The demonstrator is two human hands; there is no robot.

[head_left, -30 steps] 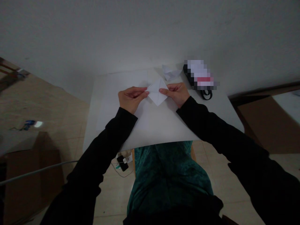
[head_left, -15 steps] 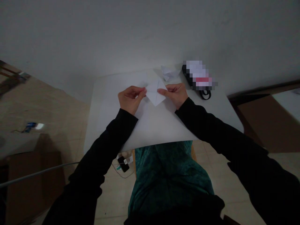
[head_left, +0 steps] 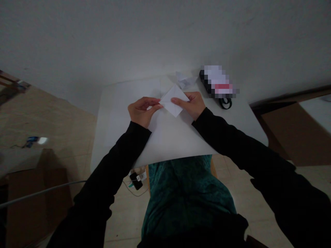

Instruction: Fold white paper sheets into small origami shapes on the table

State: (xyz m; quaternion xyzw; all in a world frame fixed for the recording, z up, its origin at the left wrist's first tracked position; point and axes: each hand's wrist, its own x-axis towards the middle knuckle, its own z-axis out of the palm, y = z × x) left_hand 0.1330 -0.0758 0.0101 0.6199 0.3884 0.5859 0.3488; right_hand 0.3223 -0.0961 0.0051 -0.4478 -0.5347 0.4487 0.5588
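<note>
A small folded sheet of white paper (head_left: pixel 176 109), diamond-shaped with crease lines across it, is held up over the white table (head_left: pixel 181 141). My left hand (head_left: pixel 143 110) pinches its left corner between thumb and fingertips. On the opposite side my right hand (head_left: pixel 192 103) grips the paper, thumb flat on the front face and fingers behind, where they are partly hidden. Just beyond the paper lies another folded white paper piece (head_left: pixel 186 81), its exact shape hard to make out.
A dark case with a strap (head_left: pixel 218 82), its top blurred out, lies at the table's back right. Pale sheets (head_left: pixel 131 89) cover the left part. The wall (head_left: pixel 155 41) rises behind the table. Cardboard boxes (head_left: pixel 38 199) stand on the floor at left; a phone (head_left: pixel 136 181) lies below.
The folded paper has turned slightly and shifted a little to the right. My right thumb reaches further across its face, and my left hand still pinches the left corner.
</note>
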